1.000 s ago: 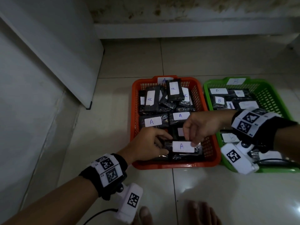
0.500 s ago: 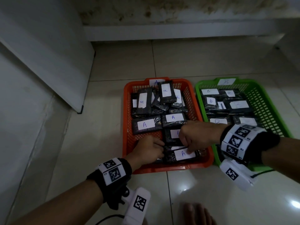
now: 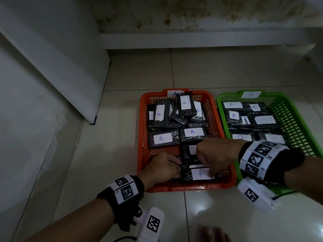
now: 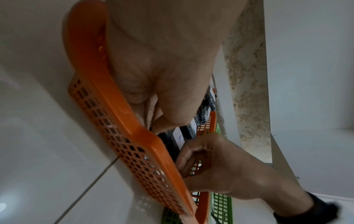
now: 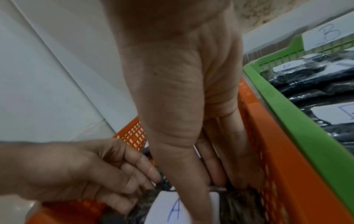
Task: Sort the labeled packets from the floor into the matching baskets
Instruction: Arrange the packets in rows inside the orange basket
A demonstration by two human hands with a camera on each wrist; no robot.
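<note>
A black packet with a white "A" label point(image 3: 199, 173) lies at the near end of the orange basket point(image 3: 183, 186), on top of other packets. My left hand point(image 3: 177, 169) grips its left end with curled fingers. My right hand point(image 3: 209, 171) pinches its right part, thumb on the label point(image 5: 172, 210) and fingers along the far edge. In the right wrist view the right hand point(image 5: 210, 178) and the left hand point(image 5: 138, 180) meet over the packet. The orange basket rim point(image 4: 114, 106) hides most of the packet in the left wrist view. The green basket point(image 3: 222, 109) holds "B" packets.
Several "A" packets point(image 3: 162, 138) fill the orange basket, and both baskets carry a label card on the far rim. A white panel point(image 3: 70, 67) leans at the left, and a low ledge point(image 3: 192, 41) runs along the back. Toes point(image 3: 213, 234) show at the bottom edge.
Both hands have lowered the "A" packet deeper into the near end of the orange basket. The right hand has shifted down over its label.
</note>
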